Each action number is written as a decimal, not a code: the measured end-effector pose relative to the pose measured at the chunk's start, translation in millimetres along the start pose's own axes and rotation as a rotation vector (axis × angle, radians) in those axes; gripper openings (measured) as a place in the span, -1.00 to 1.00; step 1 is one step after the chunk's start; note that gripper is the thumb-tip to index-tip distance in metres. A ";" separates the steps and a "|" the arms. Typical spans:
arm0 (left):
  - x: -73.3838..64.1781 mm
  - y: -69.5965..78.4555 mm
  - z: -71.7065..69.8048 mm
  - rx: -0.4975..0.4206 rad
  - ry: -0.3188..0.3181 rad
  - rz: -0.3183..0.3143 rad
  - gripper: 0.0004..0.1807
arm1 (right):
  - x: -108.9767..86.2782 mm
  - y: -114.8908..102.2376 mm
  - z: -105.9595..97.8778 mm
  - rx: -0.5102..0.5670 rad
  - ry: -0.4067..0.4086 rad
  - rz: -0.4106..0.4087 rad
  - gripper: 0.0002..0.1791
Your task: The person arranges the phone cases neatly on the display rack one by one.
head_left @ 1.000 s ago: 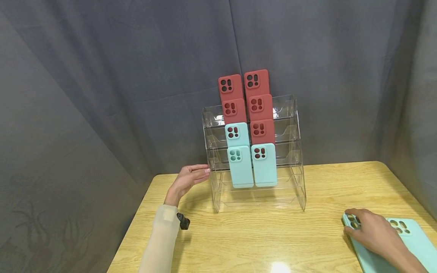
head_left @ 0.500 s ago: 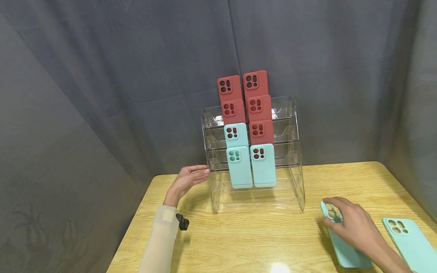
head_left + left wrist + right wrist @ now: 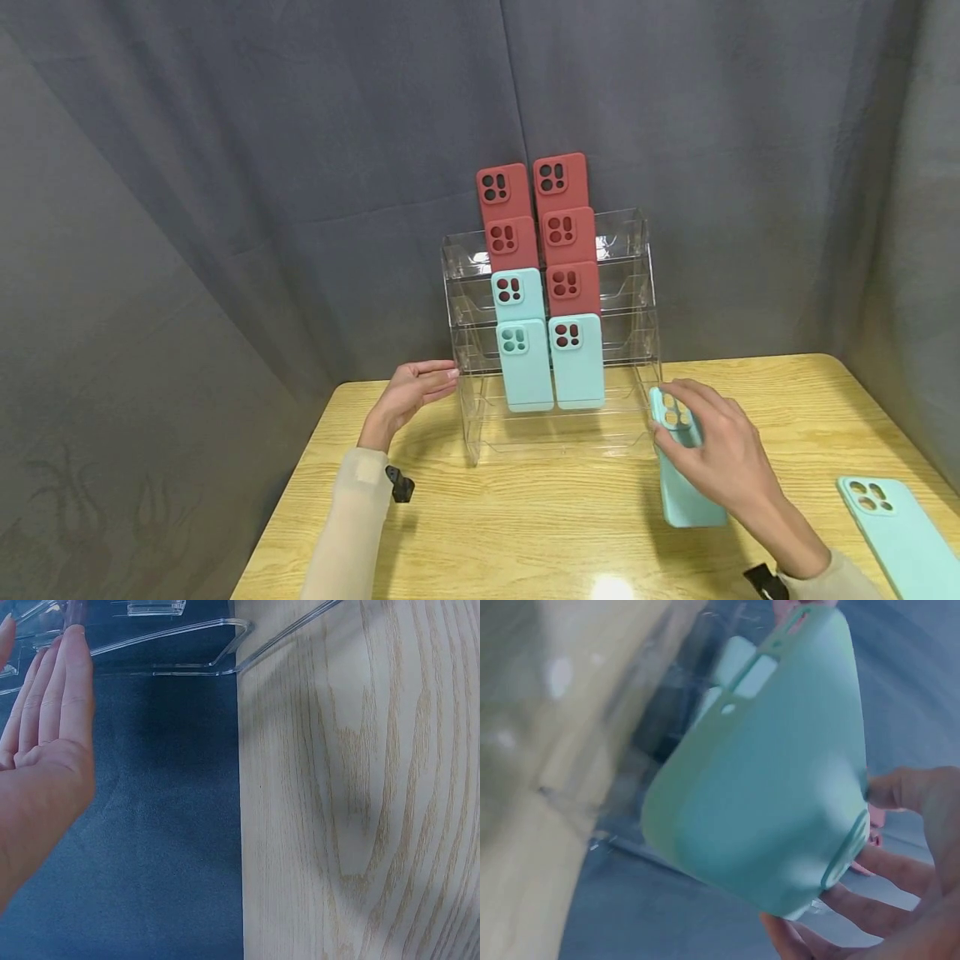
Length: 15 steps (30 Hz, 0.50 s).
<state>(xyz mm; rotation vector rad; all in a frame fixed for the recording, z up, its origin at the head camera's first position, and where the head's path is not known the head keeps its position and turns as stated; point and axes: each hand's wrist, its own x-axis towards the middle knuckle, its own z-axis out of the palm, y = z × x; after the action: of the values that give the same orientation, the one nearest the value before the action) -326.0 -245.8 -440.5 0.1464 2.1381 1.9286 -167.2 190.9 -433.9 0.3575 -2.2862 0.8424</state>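
A clear tiered rack [image 3: 555, 450] stands on the table, bearing red phone cases [image 3: 573, 242] above and mint phone cases [image 3: 577, 375] below. My right hand [image 3: 723, 446] pinches a mint phone case [image 3: 690, 500] by its camera end, thumb on one edge and fingers on the other. It hangs above the table by the rack's right side; the right wrist view shows this mint case [image 3: 772, 765] large and close. My left hand [image 3: 412, 392] has straight fingers whose tips touch the rack's left side, as the left hand [image 3: 56, 727] in the left wrist view also shows.
Another mint phone case [image 3: 900, 533] lies on the wooden table [image 3: 487, 533] at the right. A grey curtain [image 3: 375, 208] hangs behind the rack and along both sides. The table's left edge runs near my left arm.
My right hand has lifted one mint phone case from the right of the table and carried it left and away towards the rack. The left hand stays put.
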 end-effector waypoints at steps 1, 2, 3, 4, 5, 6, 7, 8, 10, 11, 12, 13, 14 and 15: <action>0.1 -0.1 0.1 0.005 -0.006 0.005 -0.48 | 3.1 -3.4 2.6 0.012 0.028 -0.012 -0.42; 0.2 -0.4 0.2 0.008 -0.009 0.006 -0.47 | 6.1 -6.8 5.4 0.026 0.052 -0.021 -0.42; 0.4 -0.7 0.2 0.010 -0.011 0.007 -0.47 | 9.0 -10.4 8.5 0.036 0.075 -0.028 -0.43; 0.5 -1.1 0.3 0.014 -0.013 0.009 -0.46 | 11.9 -13.3 11.9 0.048 0.095 -0.035 -0.43; 0.6 -1.4 0.3 0.011 -0.012 0.007 -0.46 | 14.4 -16.3 15.5 0.058 0.112 -0.040 -0.44; 0.6 -1.7 0.3 0.013 -0.013 0.008 -0.46 | 16.8 -19.1 19.2 0.069 0.128 -0.049 -0.44; 0.9 -2.0 0.3 0.006 -0.010 0.005 -0.47 | 19.2 -21.9 23.1 0.076 0.145 -0.056 -0.44; 1.0 -2.3 0.5 0.003 -0.006 0.001 -0.48 | 21.4 -24.8 27.0 0.085 0.162 -0.064 -0.45; 1.1 -2.6 0.5 0.003 -0.003 -0.003 -0.48 | 25.6 -30.4 35.0 0.098 0.195 -0.082 -0.46; 1.1 -2.6 0.5 0.007 -0.004 -0.002 -0.47 | 27.6 -33.2 38.9 0.102 0.212 -0.092 -0.46; 1.1 -2.6 0.7 0.006 -0.001 -0.004 -0.47 | 29.9 -35.8 42.7 0.108 0.228 -0.101 -0.46; 1.2 -2.7 0.9 0.001 0.004 -0.006 -0.47 | 32.2 -38.4 46.7 0.109 0.244 -0.110 -0.46; 1.3 -2.6 1.1 0.004 0.004 -0.002 -0.46 | 34.7 -41.0 50.5 0.116 0.259 -0.121 -0.46; 1.4 -2.6 1.5 0.002 0.008 -0.002 -0.46 | 37.3 -43.3 54.3 0.117 0.272 -0.130 -0.46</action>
<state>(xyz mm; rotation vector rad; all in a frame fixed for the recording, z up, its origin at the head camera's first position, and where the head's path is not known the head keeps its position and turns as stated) -326.7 -244.2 -443.3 0.1377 2.1448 1.9292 -201.9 121.7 -419.3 0.4117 -1.9471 0.9021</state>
